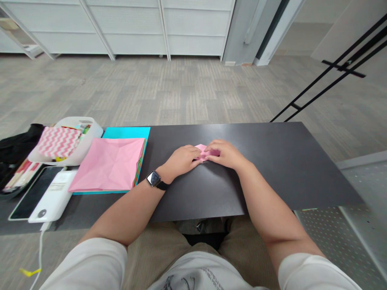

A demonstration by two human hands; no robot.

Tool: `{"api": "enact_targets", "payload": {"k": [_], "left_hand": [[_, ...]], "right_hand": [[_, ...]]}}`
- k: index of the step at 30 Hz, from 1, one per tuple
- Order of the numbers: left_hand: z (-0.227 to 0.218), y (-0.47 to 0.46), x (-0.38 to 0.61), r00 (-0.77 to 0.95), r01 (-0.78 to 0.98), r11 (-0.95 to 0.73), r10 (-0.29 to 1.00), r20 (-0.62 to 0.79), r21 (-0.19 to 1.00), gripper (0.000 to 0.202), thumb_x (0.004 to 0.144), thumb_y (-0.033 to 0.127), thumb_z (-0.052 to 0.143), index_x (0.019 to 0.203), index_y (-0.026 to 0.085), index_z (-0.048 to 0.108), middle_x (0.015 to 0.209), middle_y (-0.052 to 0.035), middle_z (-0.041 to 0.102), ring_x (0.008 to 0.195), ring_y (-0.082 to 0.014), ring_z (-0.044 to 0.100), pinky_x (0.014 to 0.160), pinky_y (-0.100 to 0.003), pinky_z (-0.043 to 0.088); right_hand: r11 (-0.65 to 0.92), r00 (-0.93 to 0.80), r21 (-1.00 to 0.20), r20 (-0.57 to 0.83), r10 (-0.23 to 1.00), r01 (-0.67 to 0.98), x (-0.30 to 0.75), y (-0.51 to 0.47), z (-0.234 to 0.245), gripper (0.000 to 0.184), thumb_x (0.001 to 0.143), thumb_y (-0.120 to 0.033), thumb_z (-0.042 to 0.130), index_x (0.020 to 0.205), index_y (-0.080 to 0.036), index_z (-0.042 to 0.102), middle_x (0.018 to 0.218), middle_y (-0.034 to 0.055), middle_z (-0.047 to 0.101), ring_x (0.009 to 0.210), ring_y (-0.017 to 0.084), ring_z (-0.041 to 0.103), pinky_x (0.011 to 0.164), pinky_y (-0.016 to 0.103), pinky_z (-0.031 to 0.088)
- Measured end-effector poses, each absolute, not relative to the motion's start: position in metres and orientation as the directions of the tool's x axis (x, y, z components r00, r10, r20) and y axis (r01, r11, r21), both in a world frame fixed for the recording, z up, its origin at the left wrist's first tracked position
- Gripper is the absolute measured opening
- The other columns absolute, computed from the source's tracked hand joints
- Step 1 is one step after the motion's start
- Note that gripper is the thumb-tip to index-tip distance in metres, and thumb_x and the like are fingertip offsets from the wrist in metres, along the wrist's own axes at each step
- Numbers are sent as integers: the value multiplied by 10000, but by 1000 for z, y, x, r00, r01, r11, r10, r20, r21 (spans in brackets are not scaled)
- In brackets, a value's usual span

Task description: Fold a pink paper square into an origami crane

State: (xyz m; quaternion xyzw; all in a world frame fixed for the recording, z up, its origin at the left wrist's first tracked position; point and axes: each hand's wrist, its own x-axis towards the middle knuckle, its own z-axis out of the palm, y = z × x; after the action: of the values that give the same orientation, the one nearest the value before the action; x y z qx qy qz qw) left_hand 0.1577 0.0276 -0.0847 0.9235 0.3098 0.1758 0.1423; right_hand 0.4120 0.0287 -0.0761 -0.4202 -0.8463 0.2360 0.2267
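Note:
A small piece of folded pink paper (pixel 202 147) lies on the dark table in front of me, largely covered by my fingers. My left hand (pixel 183 160) comes in from the left, its fingertips and thumb pressed on the paper's left side. On the other side, my right hand (pixel 225 154) grips the paper's right part between curled fingers and thumb. Creases show in the bit of paper between the two hands. The black-strapped watch (pixel 154 178) sits on my left wrist.
Left on the table (pixel 281 169) lies a stack of pink sheets (pixel 111 163) over a blue sheet (pixel 127 132). Beyond it are a white basket (pixel 96 133) with a pink zigzag packet (pixel 60 141), a phone (pixel 36 191), a white power bank (pixel 54 197) with a cable, and a black bag (pixel 18 145).

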Motion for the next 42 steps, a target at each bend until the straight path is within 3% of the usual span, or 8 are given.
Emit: {"api": "enact_targets", "payload": {"k": [4, 8, 12, 19, 31, 37, 42], "left_hand": [[-86, 28, 159, 721, 536, -747, 648, 247, 393, 225, 1087, 327, 589, 1074, 227, 790, 1209, -65, 814, 1160, -245, 733, 1066, -431, 559], [-84, 28, 159, 730, 544, -765, 634, 254, 345, 254, 1093, 317, 566, 1081, 230, 804, 1185, -66, 813, 1124, -247, 726, 1042, -438, 552], [-84, 28, 158, 705, 598, -745, 664, 249, 297, 273, 1093, 327, 558, 1055, 238, 814, 1139, -64, 810, 1080, -255, 712, 996, -441, 538], [-95, 33, 158, 644, 636, -688, 723, 250, 349, 223, 1071, 297, 589, 1031, 222, 795, 1038, -64, 800, 986, -245, 694, 954, -415, 539], [-90, 33, 157, 651, 642, -683, 725, 224, 348, 242, 1064, 216, 558, 1136, 225, 789, 1120, -63, 813, 1025, -255, 700, 977, -424, 543], [-85, 33, 153, 737, 595, -755, 649, 188, 276, 343, 1065, 160, 512, 1227, 256, 798, 1186, -60, 803, 1049, -236, 698, 984, -404, 534], [-90, 35, 151, 757, 586, -779, 625, 190, 223, 388, 1059, 152, 522, 1237, 317, 825, 1223, -39, 789, 1030, -234, 670, 965, -407, 530]], "right_hand": [[550, -581, -553, 140, 802, 626, 411, 28, -82, 249, 856, -364, 895, 1089, -323, 817, 1176, 38, 748, 1150, 266, 676, 1067, 447, 465], [540, -563, -535, 139, 815, 650, 413, 29, -86, 28, 923, -286, 800, 934, -304, 818, 1082, 28, 736, 1054, 238, 665, 1020, 421, 464], [519, -546, -551, 132, 827, 653, 416, 31, -84, 80, 946, -277, 744, 925, -293, 819, 1069, 36, 739, 1007, 227, 668, 967, 395, 490], [482, -496, -522, 123, 859, 704, 410, 30, -86, 105, 964, -286, 704, 902, -275, 789, 1010, 37, 755, 982, 237, 672, 954, 403, 482], [428, -416, -495, 142, 898, 756, 406, 32, -94, 94, 925, -284, 763, 836, -253, 756, 1007, 47, 726, 975, 247, 657, 942, 409, 474], [447, -424, -497, 167, 890, 744, 407, 35, -98, 74, 891, -183, 746, 943, -234, 746, 996, 50, 690, 938, 228, 650, 903, 368, 496], [438, -412, -474, 165, 896, 764, 409, 33, -96, 112, 920, -203, 747, 1020, -253, 752, 1095, 63, 686, 1048, 258, 651, 984, 410, 494]]}}
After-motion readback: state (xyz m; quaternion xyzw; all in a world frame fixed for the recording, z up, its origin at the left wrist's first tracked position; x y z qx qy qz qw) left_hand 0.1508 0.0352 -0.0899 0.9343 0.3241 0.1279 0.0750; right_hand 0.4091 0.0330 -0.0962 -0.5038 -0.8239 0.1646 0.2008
